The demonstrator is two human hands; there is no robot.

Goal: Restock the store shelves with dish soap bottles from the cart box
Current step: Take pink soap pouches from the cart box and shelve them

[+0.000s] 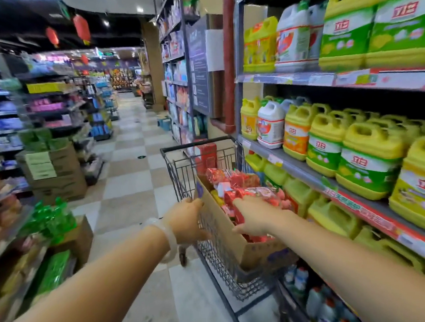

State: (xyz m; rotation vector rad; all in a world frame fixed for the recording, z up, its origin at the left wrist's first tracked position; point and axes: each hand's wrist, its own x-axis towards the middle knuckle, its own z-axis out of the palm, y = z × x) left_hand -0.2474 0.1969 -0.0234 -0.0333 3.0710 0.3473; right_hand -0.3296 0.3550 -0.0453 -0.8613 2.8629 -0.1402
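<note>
A wire shopping cart point(182, 178) stands in the aisle beside the right-hand shelves. In it sits an open cardboard box point(227, 238) filled with several red-wrapped packs point(249, 191). My left hand point(188, 221) grips the left wall of the box at its rim. My right hand point(256, 218) reaches into the box and lies on the red packs, fingers curled around one. Yellow and green dish soap jugs point(366, 159) fill the shelves point(298, 169) to the right of the cart. A white bangle point(168, 238) is on my left wrist.
Checkered floor point(130, 167) runs down the aisle ahead. Stacked cardboard boxes point(54, 173) stand at the left shelf end, and green packs point(51, 224) lie at lower left. More bottles point(316, 302) sit on the bottom shelf behind the cart.
</note>
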